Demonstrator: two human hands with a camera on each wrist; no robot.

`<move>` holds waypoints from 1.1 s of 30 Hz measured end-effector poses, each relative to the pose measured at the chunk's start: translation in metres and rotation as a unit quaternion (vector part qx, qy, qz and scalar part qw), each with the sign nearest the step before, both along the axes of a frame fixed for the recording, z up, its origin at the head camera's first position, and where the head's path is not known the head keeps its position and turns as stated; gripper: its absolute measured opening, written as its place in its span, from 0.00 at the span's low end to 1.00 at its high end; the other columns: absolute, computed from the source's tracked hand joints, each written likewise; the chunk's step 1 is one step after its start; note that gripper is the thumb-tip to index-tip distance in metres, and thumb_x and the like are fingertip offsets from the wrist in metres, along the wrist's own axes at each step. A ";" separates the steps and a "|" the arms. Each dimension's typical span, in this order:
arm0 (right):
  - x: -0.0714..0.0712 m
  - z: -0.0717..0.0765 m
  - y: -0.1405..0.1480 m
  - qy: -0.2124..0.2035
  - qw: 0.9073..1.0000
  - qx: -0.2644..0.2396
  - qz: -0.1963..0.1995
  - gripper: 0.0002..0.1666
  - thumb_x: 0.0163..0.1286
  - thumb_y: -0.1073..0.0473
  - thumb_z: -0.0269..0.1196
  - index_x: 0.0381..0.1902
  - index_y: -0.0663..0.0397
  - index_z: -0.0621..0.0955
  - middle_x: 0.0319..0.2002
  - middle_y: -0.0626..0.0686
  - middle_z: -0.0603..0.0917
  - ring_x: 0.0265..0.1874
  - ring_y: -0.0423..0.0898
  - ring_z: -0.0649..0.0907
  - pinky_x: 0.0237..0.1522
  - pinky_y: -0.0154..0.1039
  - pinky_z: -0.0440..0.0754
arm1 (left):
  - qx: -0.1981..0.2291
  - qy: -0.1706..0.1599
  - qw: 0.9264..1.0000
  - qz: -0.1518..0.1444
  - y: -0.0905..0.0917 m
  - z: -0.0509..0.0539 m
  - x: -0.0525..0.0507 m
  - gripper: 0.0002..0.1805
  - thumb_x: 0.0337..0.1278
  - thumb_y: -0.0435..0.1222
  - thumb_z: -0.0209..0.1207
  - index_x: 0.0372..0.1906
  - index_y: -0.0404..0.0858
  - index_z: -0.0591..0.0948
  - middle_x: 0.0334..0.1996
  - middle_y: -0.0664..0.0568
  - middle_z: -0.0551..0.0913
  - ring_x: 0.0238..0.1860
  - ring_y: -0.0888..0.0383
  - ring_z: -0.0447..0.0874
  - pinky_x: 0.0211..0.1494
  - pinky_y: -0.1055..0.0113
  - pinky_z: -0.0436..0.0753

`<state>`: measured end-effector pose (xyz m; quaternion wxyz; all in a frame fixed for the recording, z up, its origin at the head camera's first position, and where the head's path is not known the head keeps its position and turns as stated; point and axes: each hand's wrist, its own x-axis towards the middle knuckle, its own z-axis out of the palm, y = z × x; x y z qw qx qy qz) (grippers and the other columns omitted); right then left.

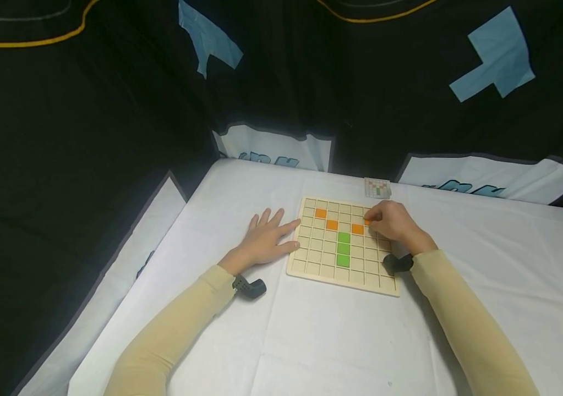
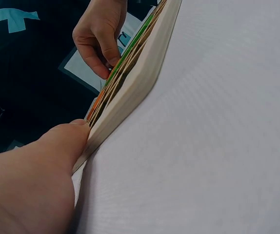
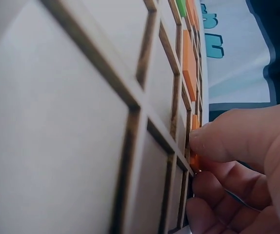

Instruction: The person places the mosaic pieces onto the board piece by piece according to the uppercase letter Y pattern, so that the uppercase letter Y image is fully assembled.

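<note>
A pale wooden grid board [image 1: 313, 257] lies flat on the white table. Three orange square tiles, one of them near the top left [image 1: 321, 213], sit in its cells, and three green tiles [image 1: 343, 248] form a column below. My right hand [image 1: 396, 223] pinches another orange tile [image 3: 194, 161] between thumb and fingers at a cell near the board's upper right; the fingers partly cover it. Spread flat on the table, my left hand [image 1: 265, 242] touches the board's left edge with thumb and index finger. In the left wrist view its thumb [image 2: 69, 139] rests against the board's rim.
Behind the board lies a small card [image 1: 377, 188] printed with a coloured grid pattern. A black curtain [image 1: 281, 99] with blue tape patches hangs along the table's back and left. White cloth covers the table [image 1: 331, 335]. Each wrist wears a dark camera strap.
</note>
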<state>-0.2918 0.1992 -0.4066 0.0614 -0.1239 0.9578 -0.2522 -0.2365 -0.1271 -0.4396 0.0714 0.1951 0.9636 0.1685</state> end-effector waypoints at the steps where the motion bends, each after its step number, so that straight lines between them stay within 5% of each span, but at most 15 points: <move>1: 0.000 0.000 0.000 -0.003 1.000 -0.001 0.000 0.20 0.61 0.69 0.61 0.51 0.68 0.86 0.51 0.66 0.86 0.45 0.56 0.82 0.53 0.53 0.83 | -0.001 0.000 1.000 -0.001 0.000 -0.001 0.000 0.37 0.71 0.63 0.48 0.80 0.57 0.60 0.83 0.39 0.46 0.82 0.31 0.36 0.82 0.33 0.37; 21: 0.008 0.001 0.002 0.006 1.000 0.009 0.008 0.20 0.63 0.70 0.61 0.53 0.67 0.86 0.51 0.66 0.85 0.44 0.55 0.80 0.51 0.51 0.82 | 0.001 0.001 1.000 -0.007 0.002 -0.001 -0.002 0.37 0.71 0.63 0.48 0.80 0.57 0.60 0.83 0.39 0.47 0.82 0.31 0.36 0.81 0.33 0.38; 33: 0.017 0.006 0.010 0.000 1.000 0.007 0.020 0.23 0.66 0.67 0.63 0.59 0.64 0.83 0.49 0.62 0.83 0.42 0.53 0.76 0.41 0.41 0.75 | 0.000 -0.002 1.000 0.000 -0.001 -0.003 -0.001 0.38 0.71 0.62 0.48 0.81 0.58 0.59 0.83 0.39 0.47 0.82 0.31 0.36 0.81 0.33 0.38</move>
